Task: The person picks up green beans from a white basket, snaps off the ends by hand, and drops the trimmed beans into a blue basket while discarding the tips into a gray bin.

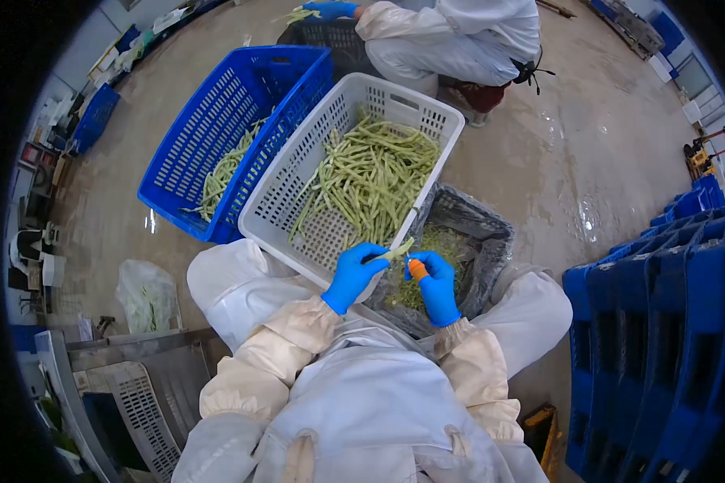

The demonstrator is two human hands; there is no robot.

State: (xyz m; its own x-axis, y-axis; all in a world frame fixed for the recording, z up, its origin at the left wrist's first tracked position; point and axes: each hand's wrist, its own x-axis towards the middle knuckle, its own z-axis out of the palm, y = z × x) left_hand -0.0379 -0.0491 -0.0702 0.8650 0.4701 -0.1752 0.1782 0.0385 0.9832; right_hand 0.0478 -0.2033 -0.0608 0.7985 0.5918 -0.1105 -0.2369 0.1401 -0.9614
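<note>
1. Holding a single green bean (396,250), the left hand (353,276) in its blue glove is closed around the bean's lower end, with the free end pointing up and right toward the other hand.
2. The right hand (437,286), also blue-gloved, is closed on a small orange-handled tool (417,269), whose tip sits just beside the bean's free end; whether they touch cannot be told.
3. Both hands hover close together above a grey crate (491,241) that holds green trimmings, just in front of the person's white-suited lap.
4. Just beyond the left hand, a white basket (294,189) rests tilted, with its near corner against the person's knee and a heap of green beans (370,181) inside it.
5. Left of that, a blue basket (209,129) touches the white one and holds a smaller lot of beans.
6. At the top of the head view, another person in white crouches on the wet floor (588,153), one blue-gloved hand on more beans.
7. Stacked blue crates (660,322) stand at the right edge.
</note>
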